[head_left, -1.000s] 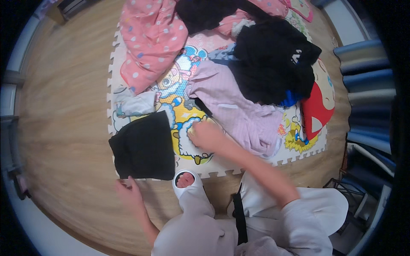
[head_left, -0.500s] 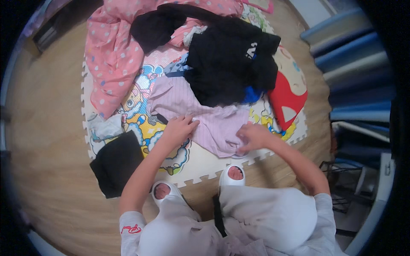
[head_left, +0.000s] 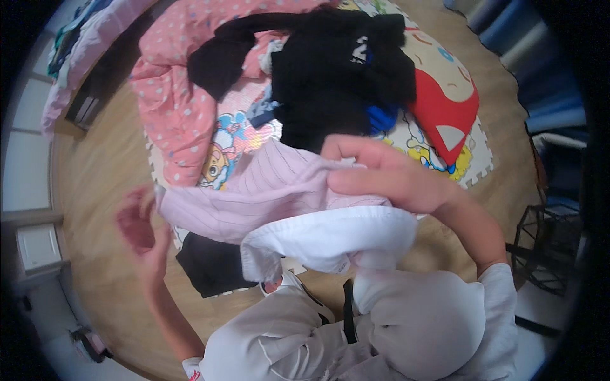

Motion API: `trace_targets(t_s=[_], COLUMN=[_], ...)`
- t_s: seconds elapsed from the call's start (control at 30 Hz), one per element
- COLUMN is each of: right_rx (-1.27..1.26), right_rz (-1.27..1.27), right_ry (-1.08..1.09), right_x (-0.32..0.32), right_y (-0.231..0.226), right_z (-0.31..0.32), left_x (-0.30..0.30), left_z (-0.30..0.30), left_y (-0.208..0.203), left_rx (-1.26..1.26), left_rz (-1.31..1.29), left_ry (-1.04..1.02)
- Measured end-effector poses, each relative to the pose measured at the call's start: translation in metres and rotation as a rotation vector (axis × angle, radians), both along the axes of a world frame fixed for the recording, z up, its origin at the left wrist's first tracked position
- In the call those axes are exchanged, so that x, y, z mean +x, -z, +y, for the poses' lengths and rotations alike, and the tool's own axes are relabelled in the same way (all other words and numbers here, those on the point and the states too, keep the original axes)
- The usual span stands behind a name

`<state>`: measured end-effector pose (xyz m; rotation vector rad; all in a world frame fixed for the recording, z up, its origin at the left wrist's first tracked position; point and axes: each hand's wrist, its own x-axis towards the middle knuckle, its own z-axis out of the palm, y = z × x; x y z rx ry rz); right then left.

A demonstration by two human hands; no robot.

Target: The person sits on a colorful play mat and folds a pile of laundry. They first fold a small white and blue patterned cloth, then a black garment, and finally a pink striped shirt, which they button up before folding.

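Observation:
A light purple striped shirt (head_left: 254, 193) with a wide white band (head_left: 324, 238) hangs raised above the mat, in front of my knees. My right hand (head_left: 387, 174) is closed on its upper right part, thumb and fingers pinching the cloth. At the shirt's left end, my left hand (head_left: 143, 225) is smeared by motion; its thumb and fingers look apart beside the cloth edge. Folded black cloth (head_left: 213, 263) lies below the shirt at the mat's near edge, partly covered from sight. Beyond my right hand is a black garment (head_left: 337, 82) with a white print.
A pink dotted quilt (head_left: 175, 95) is bunched at the far left of the patterned foam mat (head_left: 467, 171). A red and cream cushion (head_left: 448, 95) lies right of the black garment. Blue curtains (head_left: 527, 63) hang at right, near a black wire rack (head_left: 543, 247).
The purple shirt has been lifted off the mat toward me, and its white band now shows. My left hand has swung out to the left. The view has shifted.

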<state>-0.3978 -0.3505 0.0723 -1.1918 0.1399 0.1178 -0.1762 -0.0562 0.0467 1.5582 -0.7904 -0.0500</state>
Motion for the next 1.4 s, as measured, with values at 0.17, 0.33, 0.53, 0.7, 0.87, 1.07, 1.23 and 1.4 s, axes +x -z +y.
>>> trace_targets(t_s=[0.17, 0.33, 0.53, 0.7, 0.87, 1.07, 1.23, 1.4], right_rx=[0.159, -0.314, -1.071, -1.391, -1.523, -1.403, -1.115, -0.851], right_rz=[-0.051, -0.089, -0.165, -0.694, -0.968, -0.975, -0.761, -0.592], right_ry=[-0.027, 0.082, 0.535, 0.975, 1.0, 0.803, 0.797, 0.648], right_x=[0.064, 0.079, 0.054, 0.065, 0.085, 0.102, 0.076, 0.036], right_y=[0.012, 0.044, 0.05, 0.012, -0.082, -0.137, -0.177, -0.237], right_z=[-0.018, -0.012, -0.016, -0.039, -0.034, -0.038, -0.003, -0.006], left_x=[-0.045, -0.015, 0.001, 0.022, 0.053, 0.046, -0.002, -0.017], left_z=[-0.06, -0.103, -0.104, -0.088, -0.086, -0.069, -0.04, -0.015], left_y=[-0.034, 0.035, 0.01, -0.045, -0.114, -0.173, -0.215, -0.267], left_rx=[0.299, 0.26, 0.306, 0.392, 0.185, 0.444, 0.623, 0.533], left_rz=[-0.079, 0.249, 0.014, -0.841, -0.963, -0.719, -0.445, -0.186], left_ry=[0.435, 0.314, 0.316, -0.161, -0.117, -0.162, -0.174, -0.16])
